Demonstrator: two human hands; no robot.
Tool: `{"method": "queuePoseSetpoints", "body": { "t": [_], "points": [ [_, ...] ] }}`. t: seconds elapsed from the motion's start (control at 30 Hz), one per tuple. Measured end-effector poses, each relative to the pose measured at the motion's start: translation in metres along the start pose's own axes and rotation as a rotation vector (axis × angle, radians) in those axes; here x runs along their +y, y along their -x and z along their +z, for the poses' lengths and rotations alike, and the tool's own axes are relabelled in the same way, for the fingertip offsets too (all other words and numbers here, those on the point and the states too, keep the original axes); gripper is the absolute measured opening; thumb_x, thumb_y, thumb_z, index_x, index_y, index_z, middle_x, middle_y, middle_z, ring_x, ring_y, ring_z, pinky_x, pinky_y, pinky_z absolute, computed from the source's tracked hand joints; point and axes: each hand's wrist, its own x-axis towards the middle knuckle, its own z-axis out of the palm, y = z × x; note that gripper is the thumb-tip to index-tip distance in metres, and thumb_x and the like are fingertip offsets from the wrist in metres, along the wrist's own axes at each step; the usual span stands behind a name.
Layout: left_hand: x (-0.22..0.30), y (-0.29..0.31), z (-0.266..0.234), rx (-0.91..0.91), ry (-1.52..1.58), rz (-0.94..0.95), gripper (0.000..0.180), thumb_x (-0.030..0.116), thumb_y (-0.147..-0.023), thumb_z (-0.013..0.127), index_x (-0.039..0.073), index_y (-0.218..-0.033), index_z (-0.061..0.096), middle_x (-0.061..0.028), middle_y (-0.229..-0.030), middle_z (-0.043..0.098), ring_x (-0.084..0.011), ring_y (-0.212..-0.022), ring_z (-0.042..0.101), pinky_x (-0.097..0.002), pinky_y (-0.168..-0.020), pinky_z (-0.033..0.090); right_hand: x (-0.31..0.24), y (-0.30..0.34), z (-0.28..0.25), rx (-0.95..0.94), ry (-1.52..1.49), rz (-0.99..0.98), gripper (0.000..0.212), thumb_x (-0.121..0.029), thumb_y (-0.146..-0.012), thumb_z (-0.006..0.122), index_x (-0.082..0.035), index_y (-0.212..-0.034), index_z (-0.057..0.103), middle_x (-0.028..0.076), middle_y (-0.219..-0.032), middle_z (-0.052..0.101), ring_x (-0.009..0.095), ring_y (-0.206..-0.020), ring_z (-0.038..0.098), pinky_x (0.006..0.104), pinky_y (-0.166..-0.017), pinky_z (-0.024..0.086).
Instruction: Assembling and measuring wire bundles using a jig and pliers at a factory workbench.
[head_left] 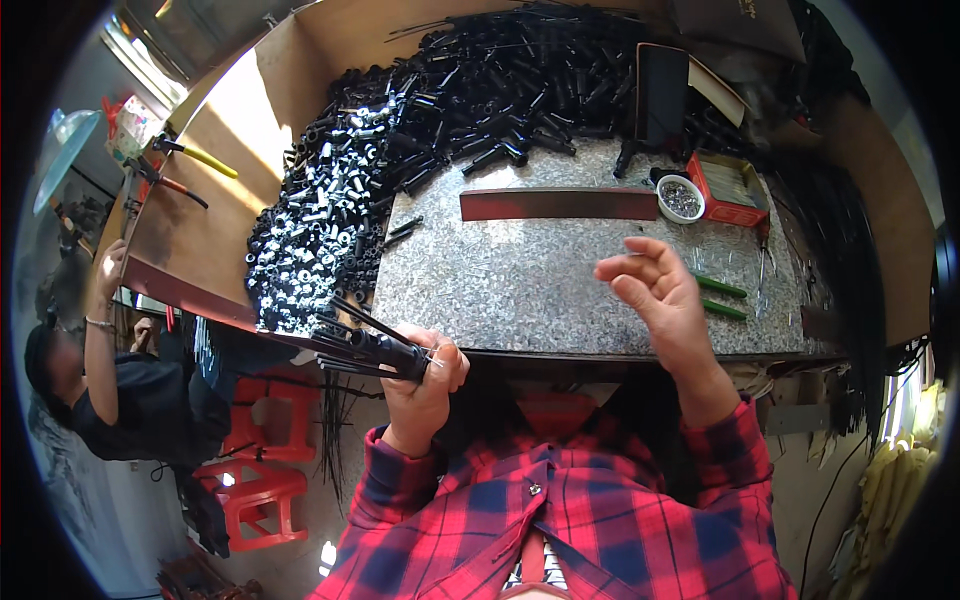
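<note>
Near the front edge of the speckled stone slab (480, 300), my left hand (425, 390) is closed round a black cylindrical piece with thin rods (385, 352). The rods fan out to the left, and fine bright wire-like bits show at the piece's right end by my fingers. My right hand (655, 295) hovers over the right part of the slab, fingers curved and apart, with nothing visible in them. Beside it lie two green tool handles (722, 300), their heads hidden behind my hand. A long dark red-edged bar (560, 205) lies across the slab farther off.
Black tubular parts (500, 90) and shiny small parts (320, 210) are heaped at the back and left. A white cup of metal bits (680, 200) stands beside a red box (735, 212). Wooden walls (190, 245) border the bench. Another person (120, 400) works at far left near red stools (265, 500).
</note>
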Motion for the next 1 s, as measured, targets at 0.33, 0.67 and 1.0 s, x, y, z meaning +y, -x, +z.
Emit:
{"method": "queuePoseSetpoints", "body": {
  "t": [0.33, 0.67, 1.0],
  "points": [
    [0.0, -0.006, 0.01, -0.003, -0.174, 0.07, 0.025, 0.007, -0.086, 0.068, 0.008, -0.084, 0.043, -0.0049, -0.074, 0.05, -0.0087, -0.058, 0.047, -0.0214, -0.048, 0.04, -0.019, 0.011, -0.076, -0.003, 1.29, -0.485, 0.026, -0.011, -0.078, 0.069, 0.001, -0.098, 0.057, 0.019, -0.105, 0.06, 0.037, -0.099, 0.057, 0.0396, -0.086, 0.047],
    [0.0, -0.009, 0.015, -0.1, -0.124, 0.063, 0.021, 0.009, -0.089, 0.064, 0.007, -0.089, 0.044, -0.008, -0.074, 0.054, -0.0123, -0.061, 0.052, -0.0254, -0.051, 0.045, -0.013, 0.018, -0.102, -0.125, 1.502, -0.363, 0.025, -0.017, -0.079, 0.069, 0.001, -0.086, 0.054, 0.018, -0.11, 0.059, 0.035, -0.104, 0.055, 0.0411, -0.089, 0.045],
    [0.002, -0.003, 0.015, -0.164, -0.029, -0.08, 0.021, 0.001, -0.087, 0.063, 0.007, -0.088, 0.043, -0.0051, -0.064, 0.051, -0.0127, -0.055, 0.051, -0.0265, -0.055, 0.046, -0.017, 0.025, -0.078, 0.041, 1.269, -0.397, 0.03, -0.026, -0.085, 0.066, -0.002, -0.09, 0.049, 0.017, -0.092, 0.056, 0.032, -0.079, 0.056, 0.0402, -0.07, 0.046]
  ]
}}
